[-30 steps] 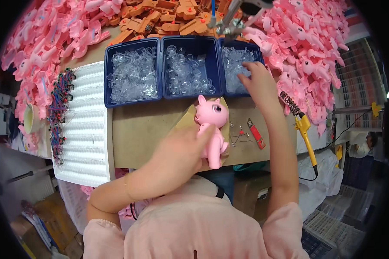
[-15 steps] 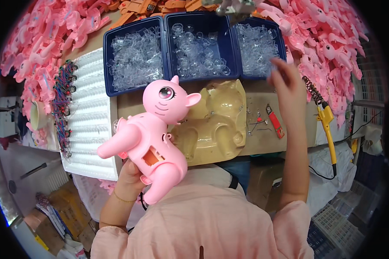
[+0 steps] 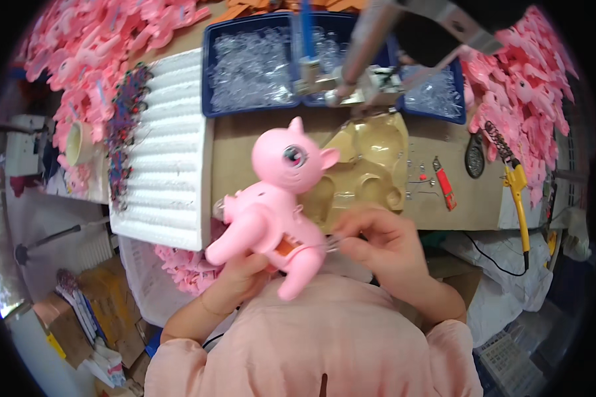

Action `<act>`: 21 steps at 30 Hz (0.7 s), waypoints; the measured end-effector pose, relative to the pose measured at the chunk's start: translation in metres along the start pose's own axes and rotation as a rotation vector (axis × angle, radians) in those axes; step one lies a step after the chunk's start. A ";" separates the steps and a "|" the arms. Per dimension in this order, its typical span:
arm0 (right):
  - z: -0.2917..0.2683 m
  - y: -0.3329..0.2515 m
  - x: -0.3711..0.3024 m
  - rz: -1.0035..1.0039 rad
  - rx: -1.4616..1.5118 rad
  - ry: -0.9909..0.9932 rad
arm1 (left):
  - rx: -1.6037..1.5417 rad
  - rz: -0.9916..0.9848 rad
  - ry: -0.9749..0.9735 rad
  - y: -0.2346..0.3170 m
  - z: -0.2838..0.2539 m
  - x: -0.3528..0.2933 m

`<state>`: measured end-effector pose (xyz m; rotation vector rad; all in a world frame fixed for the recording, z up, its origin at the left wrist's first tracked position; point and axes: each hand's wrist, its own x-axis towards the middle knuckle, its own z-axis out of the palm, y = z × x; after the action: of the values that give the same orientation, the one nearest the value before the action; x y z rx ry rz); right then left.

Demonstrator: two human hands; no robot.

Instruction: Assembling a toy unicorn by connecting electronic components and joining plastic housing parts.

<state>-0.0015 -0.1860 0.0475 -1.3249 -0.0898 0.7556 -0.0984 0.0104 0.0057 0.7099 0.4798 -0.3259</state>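
A pink pony-shaped toy (image 3: 269, 202) with a horn, a large printed eye and a rectangular opening in its body tilts in front of my torso. My left hand (image 3: 243, 272) grips it from below, its fingers partly hidden behind the legs. At the toy's rear end, my right hand (image 3: 389, 248) pinches a small clear plastic piece (image 3: 331, 243) between thumb and fingers, close against the pink body. Whether the piece touches the toy I cannot tell. Behind the toy lies a tan moulded tray (image 3: 394, 149) with hollows shaped like such a figure.
Blue bins (image 3: 208, 79) of clear parts stand at the back, partly behind a metal stand (image 3: 367, 46). A white ridged foam tray (image 3: 169, 145) is at left. A red cutter (image 3: 445, 188) and yellow soldering iron (image 3: 515, 188) lie right. Pink parts (image 3: 523, 92) pile up both sides.
My right hand has come down from near the right bin to the toy's rear, now with a clear piece. The whole view has shifted, and the metal stand looms larger.
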 end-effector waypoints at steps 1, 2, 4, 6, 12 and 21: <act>0.008 0.004 0.003 -0.176 -0.276 -0.057 | -0.041 0.002 0.015 -0.003 0.003 0.002; 0.014 0.006 0.006 -0.178 -0.270 -0.073 | -0.083 0.004 0.027 -0.006 0.005 0.006; 0.023 0.008 0.009 -0.154 -0.285 0.055 | -0.015 0.026 0.036 -0.005 0.008 0.013; 0.026 0.006 0.011 -0.186 -0.311 0.069 | -0.039 0.086 0.033 0.000 0.015 0.015; 0.012 -0.013 0.017 -0.339 -0.565 -0.055 | -0.044 0.080 -0.085 0.016 0.013 0.020; 0.014 0.013 0.015 -0.394 -0.579 0.152 | 0.325 0.299 -0.130 0.013 0.009 0.032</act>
<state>-0.0023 -0.1653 0.0340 -1.8359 -0.4614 0.2923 -0.0627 0.0099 0.0015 1.0560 0.1925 -0.1672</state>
